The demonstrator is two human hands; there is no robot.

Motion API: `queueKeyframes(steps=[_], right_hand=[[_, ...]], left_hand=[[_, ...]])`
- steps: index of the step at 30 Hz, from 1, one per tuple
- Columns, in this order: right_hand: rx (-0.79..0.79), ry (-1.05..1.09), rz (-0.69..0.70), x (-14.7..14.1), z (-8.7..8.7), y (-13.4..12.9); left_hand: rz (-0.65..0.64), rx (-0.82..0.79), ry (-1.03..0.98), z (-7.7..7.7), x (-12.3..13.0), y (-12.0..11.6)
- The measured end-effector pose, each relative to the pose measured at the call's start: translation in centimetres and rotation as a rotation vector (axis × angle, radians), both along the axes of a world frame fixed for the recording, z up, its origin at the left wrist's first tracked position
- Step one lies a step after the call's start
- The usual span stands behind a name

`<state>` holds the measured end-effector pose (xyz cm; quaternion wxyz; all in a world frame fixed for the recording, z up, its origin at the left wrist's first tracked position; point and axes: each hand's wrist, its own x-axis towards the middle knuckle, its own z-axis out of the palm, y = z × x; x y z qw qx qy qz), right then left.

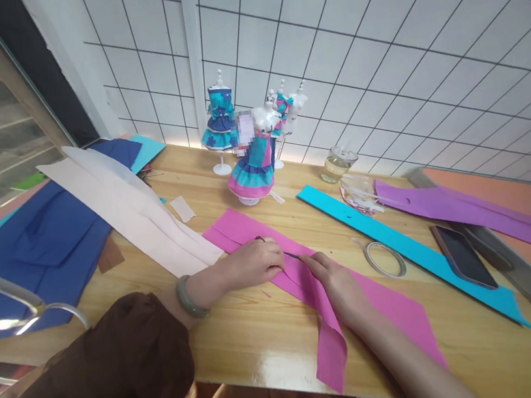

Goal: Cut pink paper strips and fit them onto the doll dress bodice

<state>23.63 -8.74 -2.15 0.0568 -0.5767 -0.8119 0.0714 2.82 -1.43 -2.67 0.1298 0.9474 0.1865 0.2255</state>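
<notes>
A long magenta sheet (400,312) of paper or thin cloth lies across the table, with a narrow strip (331,354) partly separated along its near side and hanging toward the table's front edge. My left hand (257,263), with a bracelet on the wrist, rests on the sheet with its fingers curled and pressed together at the strip. Close to its right, my right hand (330,275) is closed around a thin dark tool (292,256), whose dark end points at my left fingers. The tool's kind is hidden by the grip.
Pale pink (135,224), navy (40,250) and purple sheets (444,207) lie around. A turquoise strip (379,232) lies under a phone (464,257), near a tape roll (385,258). Small dress forms (252,171), a glass cup (337,164) and a clear bag (358,192) stand toward the wall.
</notes>
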Motion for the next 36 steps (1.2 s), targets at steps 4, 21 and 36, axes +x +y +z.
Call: queueKeyframes(steps=[4,21,36], right_hand=[[-0.002,0.07,-0.01,0.2,0.1,-0.2],[-0.077,0.189,-0.05,3.5,0.3,-2.2],[-0.016,0.12,0.043,2.8,-0.4,-1.7]], left_hand=[[-0.009,-0.034,-0.026,-0.2,-0.1,-0.1],[-0.015,0.003,0.014,-0.9,-0.1,0.2],[-0.011,-0.007,0.009,-0.4,0.0,0.1]])
